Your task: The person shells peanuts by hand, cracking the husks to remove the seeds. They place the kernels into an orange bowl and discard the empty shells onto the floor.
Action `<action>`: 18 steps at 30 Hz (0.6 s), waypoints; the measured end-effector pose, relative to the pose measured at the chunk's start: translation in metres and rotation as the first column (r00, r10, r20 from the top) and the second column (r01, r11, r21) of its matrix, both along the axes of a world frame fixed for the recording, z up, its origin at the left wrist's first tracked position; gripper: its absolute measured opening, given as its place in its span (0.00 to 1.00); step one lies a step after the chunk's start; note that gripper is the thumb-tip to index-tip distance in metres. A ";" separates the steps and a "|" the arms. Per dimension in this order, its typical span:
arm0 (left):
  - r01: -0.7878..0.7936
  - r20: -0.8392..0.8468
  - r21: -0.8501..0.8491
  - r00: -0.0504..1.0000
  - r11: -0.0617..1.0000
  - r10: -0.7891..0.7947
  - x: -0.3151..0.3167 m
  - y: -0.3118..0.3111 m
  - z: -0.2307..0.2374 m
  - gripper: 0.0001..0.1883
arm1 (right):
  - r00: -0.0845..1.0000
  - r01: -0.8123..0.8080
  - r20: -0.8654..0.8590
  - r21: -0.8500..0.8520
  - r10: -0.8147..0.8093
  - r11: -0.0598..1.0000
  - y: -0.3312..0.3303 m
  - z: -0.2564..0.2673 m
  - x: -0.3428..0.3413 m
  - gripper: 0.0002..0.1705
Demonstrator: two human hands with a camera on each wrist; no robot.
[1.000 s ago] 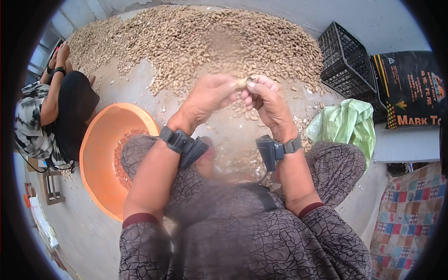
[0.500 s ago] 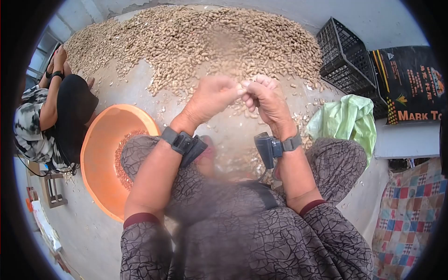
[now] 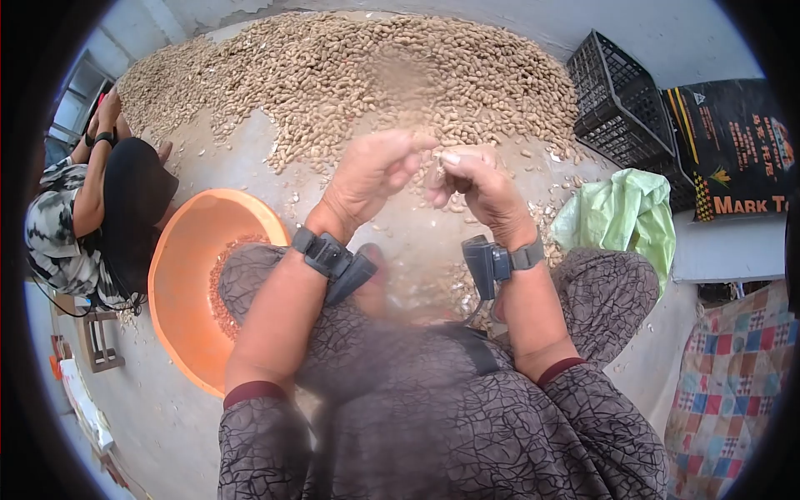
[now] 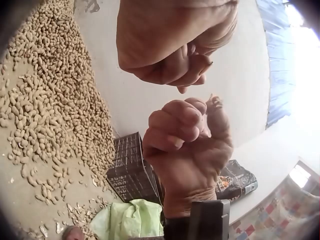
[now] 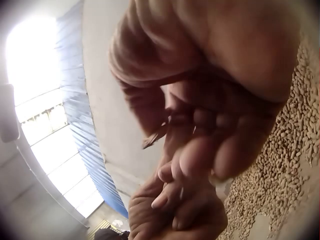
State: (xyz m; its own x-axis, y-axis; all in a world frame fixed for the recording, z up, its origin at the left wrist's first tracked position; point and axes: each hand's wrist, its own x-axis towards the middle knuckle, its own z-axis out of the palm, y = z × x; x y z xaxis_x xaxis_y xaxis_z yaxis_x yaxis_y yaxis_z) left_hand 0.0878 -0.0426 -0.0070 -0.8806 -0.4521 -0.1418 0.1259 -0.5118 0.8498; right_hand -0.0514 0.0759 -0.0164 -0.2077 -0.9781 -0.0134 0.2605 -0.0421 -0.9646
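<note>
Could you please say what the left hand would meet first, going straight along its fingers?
Likely the person's bare right hand or the tan peanut-shell piece it pinches, though depth is unclear.

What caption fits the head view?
Left fingers and right fingers close together, facing a heap of tan unshelled peanuts; round orange plastic basin at left.

Dry, matt, rough-skinned tan peanuts in their shells [image 3: 333, 79] spread across a dull grey, concrete-looking floor [image 3: 179, 417], and a brittle-looking shell fragment [image 4: 215, 101] shows in the right hand [image 3: 492, 187]. Nearby stand a smooth, faintly glossy orange round plastic basin [image 3: 185, 292] and a black latticed hard-plastic crate [image 3: 621, 112], beside a crumpled, thin light-green sack [image 3: 621, 212] with a soft sheen, a smooth-faced black printed bag [image 3: 737, 154] and soft, matt multicoloured patchwork-patterned cloth [image 3: 733, 383].
</note>
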 end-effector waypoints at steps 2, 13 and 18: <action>-0.014 0.019 0.000 1.000 1.000 0.014 0.001 0.001 0.002 0.15 | 0.997 0.055 -0.049 0.004 -0.055 0.998 0.000 0.004 0.001 0.17; -0.074 0.031 -0.279 0.996 0.958 0.086 -0.006 0.008 -0.013 0.05 | 0.977 0.211 -0.054 0.057 -0.208 0.976 -0.009 0.000 0.019 0.15; -0.119 0.059 -0.427 0.985 0.896 0.159 -0.009 0.013 -0.023 0.05 | 0.977 0.212 -0.012 0.051 -0.212 0.976 -0.010 -0.005 0.021 0.13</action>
